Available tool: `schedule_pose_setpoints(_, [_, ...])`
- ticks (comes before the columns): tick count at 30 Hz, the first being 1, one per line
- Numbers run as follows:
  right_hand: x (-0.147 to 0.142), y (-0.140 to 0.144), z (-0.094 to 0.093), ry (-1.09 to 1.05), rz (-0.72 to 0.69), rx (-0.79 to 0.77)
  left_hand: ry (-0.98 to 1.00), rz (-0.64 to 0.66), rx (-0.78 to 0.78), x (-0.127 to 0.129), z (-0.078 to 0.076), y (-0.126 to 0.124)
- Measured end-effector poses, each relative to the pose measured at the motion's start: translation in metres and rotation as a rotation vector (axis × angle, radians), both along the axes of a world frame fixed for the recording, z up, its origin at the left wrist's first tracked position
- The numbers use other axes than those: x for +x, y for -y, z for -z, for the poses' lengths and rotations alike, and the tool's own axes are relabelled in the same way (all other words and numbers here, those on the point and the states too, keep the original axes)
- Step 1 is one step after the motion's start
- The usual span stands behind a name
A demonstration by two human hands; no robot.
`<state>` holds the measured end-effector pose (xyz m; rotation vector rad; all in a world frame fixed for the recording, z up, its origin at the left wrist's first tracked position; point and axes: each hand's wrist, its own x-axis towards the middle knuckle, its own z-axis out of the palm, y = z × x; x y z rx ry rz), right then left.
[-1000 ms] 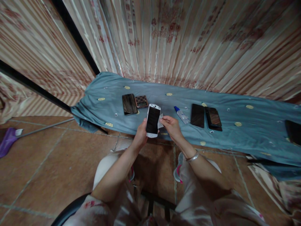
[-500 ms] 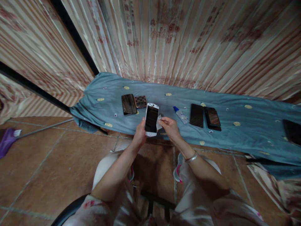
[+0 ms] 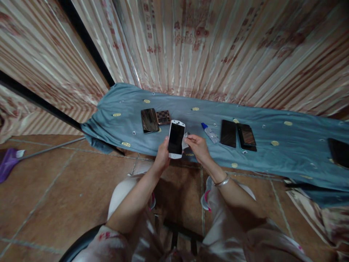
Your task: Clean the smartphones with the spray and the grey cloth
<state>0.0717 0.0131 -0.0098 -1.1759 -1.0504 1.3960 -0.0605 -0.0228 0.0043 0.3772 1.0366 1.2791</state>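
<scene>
Seated person, head view. The left hand grips a white phone by its lower left edge, fingers wrapped behind and thumb on the front, screen dark and facing up. The right hand pinches a small white wipe between thumb and fingertips, just right of the phone's edge and touching or nearly touching it. Compared with a second ago the phone sits slightly higher and farther from the body, over the near edge of the blue cloth; in the last half second almost nothing has shifted. Judged from this, the wipe is poised at the phone's side and the screen is not yet covered by it. Beyond the fingers lie two phones to the left, a small bottle and two dark phones to the right.
</scene>
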Motion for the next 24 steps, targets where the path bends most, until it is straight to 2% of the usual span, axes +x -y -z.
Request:
schedule_pose_setpoints(4, [-0.006, 0.006, 0.000, -0.005, -0.027, -0.020, 0.023, -0.096, 0.053, -0.003, 0.006, -0.005])
schedule_pose_setpoints(9, [-0.006, 0.006, 0.001, 0.009, -0.026, -0.015, 0.051, -0.115, 0.012, -0.003, 0.002, -0.006])
schedule_pose_setpoints(13, [-0.002, 0.001, 0.001, -0.007, -0.016, -0.019, 0.065, -0.050, -0.035, 0.000, -0.005, -0.003])
schedule_pose_setpoints(17, [0.005, -0.007, 0.000, -0.011, 0.019, -0.016, 0.075, 0.027, -0.042, 0.003, -0.003, 0.001])
schedule_pose_setpoints(24, [0.006, -0.007, -0.001, -0.017, 0.035, -0.032, 0.065, 0.009, -0.039, 0.002, 0.001, -0.001])
